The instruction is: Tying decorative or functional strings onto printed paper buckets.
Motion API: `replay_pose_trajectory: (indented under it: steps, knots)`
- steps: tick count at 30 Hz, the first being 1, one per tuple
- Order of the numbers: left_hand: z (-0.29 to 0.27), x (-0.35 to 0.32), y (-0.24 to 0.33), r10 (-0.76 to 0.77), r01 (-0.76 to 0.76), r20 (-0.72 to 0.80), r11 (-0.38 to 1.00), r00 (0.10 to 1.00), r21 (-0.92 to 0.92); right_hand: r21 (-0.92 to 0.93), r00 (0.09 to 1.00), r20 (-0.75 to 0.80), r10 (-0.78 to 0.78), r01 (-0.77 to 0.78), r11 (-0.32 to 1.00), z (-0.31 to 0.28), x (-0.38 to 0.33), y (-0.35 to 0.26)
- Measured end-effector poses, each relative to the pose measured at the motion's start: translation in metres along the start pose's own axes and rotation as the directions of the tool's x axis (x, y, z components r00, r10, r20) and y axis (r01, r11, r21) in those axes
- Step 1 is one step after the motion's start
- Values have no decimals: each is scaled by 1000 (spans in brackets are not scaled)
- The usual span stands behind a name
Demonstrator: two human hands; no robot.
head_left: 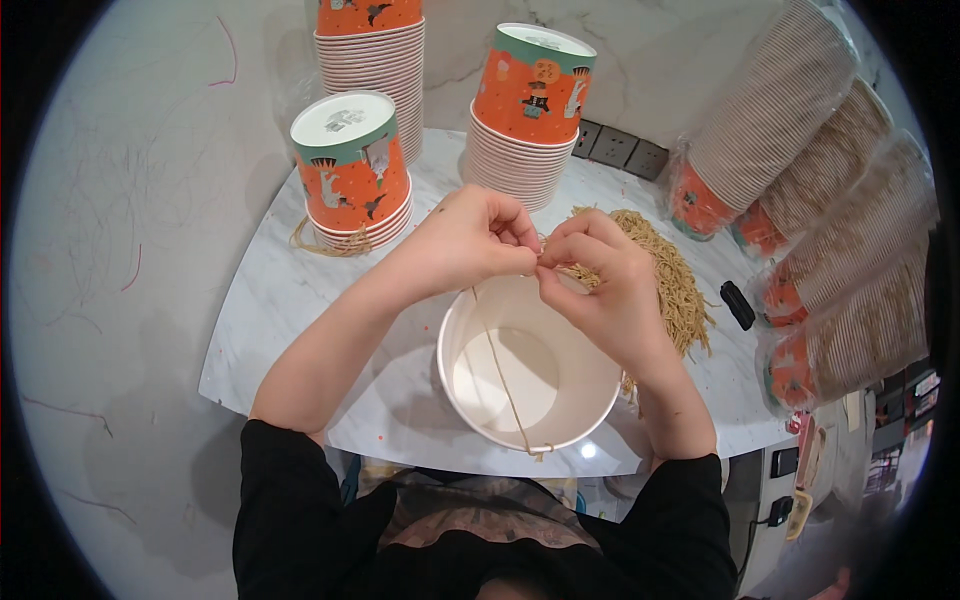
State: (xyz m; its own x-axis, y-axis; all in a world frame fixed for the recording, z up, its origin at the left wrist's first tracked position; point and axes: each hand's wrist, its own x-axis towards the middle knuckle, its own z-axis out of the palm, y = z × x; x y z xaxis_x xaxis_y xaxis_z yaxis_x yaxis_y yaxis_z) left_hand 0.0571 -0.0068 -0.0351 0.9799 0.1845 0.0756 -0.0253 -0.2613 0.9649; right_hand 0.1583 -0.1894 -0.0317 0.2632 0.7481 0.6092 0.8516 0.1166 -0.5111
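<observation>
From where I stand, the biggest thing is the pale marbled surface (pixel 265 320), with plastic-wrapped stacks of paper buckets (pixel 775 90) leaning along its right side and unwrapped orange stacks (pixel 537 95) upside down toward the back. In front of the person, an open white bucket (pixel 590 370) stands upright, a heap of tan cords (pixel 672 270) just beyond it to the right. Over its far rim the left hand (pixel 485 235) and right hand (pixel 602 280) meet, fingertips pinched on one thin cord (pixel 503 375), which crosses the bucket's mouth to the near rim.
</observation>
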Motion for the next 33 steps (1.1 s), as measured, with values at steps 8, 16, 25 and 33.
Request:
replay_pose_trajectory:
  steps: [8, 16, 25, 33]
  knots:
    - [19, 0, 4, 154, -146, -219, 988, 963, 52, -9, 999, -31, 7, -7, 1000, -2, 1, 1]
    - [16, -2, 3, 200, -154, -238, 968, 950, 199, 63, 999, -48, 19, -15, 998, 2, 1, 8]
    - [20, 1, -2, 317, -269, -222, 937, 922, 221, 358, 979, -52, 195, -164, 919, 1, 5, 29]
    - [16, 7, -9, 281, -272, -203, 960, 938, 71, 562, 944, 117, 308, -318, 763, -4, 8, 37]
